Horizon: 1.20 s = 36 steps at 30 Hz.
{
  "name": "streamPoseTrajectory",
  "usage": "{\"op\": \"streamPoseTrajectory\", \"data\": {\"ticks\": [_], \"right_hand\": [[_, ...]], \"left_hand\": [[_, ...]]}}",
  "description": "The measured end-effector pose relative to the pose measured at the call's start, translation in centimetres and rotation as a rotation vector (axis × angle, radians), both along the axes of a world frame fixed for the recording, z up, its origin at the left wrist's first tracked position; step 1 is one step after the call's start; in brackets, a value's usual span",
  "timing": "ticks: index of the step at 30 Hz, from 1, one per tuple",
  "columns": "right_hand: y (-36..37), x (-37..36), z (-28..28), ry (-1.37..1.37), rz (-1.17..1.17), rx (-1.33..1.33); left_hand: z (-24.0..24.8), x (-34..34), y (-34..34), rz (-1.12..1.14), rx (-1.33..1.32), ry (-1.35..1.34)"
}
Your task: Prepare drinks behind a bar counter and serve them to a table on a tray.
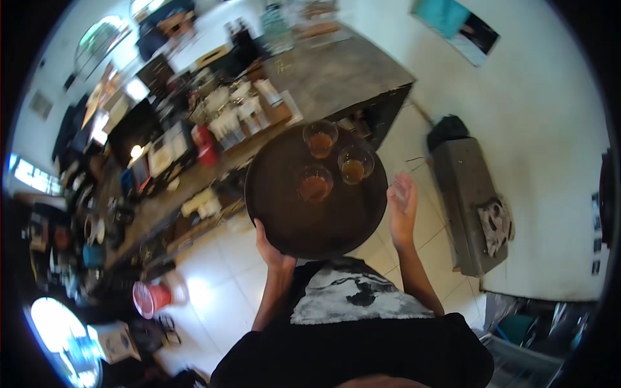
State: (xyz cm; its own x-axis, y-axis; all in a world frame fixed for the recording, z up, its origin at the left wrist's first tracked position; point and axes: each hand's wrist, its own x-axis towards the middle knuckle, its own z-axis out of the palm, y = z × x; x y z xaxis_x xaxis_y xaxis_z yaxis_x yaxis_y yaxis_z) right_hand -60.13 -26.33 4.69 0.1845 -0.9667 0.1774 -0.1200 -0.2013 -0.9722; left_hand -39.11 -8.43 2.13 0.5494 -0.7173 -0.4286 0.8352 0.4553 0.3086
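A round dark brown tray [284, 210] is held out in front of my body. My left hand [275, 252] grips its near left edge, thumb on the rim and the other fingers hidden underneath. Just off the tray's right edge, my right hand [402, 200] is raised with its fingers loosely apart and nothing in them. Three clear glasses stand upright on the tray, each with some drink in it. The far glass [320, 140] and the near glass [315, 185] hold reddish-brown liquid; the right glass [354, 166] holds a more amber one.
Beyond the tray runs a long counter [336, 68] crowded with bottles, packets and a red bottle [205, 143]. A grey bench [469, 187] with a patterned cloth [495, 223] stands along the right wall. On the tiled floor to the left sits a red bucket [152, 299].
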Motion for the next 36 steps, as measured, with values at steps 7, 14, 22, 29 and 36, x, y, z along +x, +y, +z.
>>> {"op": "streamPoseTrajectory", "data": {"ticks": [7,14,22,29,36], "right_hand": [[-4.0,-3.6,-5.0,-0.078,-0.385,0.125],[-13.2,-7.7,-2.8,-0.263,-0.536,0.172],[-24.8,-9.8,-0.5,-0.292,-0.695,0.193],[-39.6,-12.8,-3.0,-0.272,-0.607,0.247],[-59.1,-15.6,-6.0,-0.059,-0.391,0.158]], "left_hand": [[-4.1,-0.3,-10.7,-0.396,-0.189,0.058],[-4.5,-1.7,-27.1,-0.64,-0.197,0.085],[-2.4,-3.3,-43.1,-0.806,-0.189,0.119],[-0.9,-6.3,-56.2,-0.736,-0.025,0.074],[-4.8,-9.5,-69.3,-0.514,-0.097,0.075]]}}
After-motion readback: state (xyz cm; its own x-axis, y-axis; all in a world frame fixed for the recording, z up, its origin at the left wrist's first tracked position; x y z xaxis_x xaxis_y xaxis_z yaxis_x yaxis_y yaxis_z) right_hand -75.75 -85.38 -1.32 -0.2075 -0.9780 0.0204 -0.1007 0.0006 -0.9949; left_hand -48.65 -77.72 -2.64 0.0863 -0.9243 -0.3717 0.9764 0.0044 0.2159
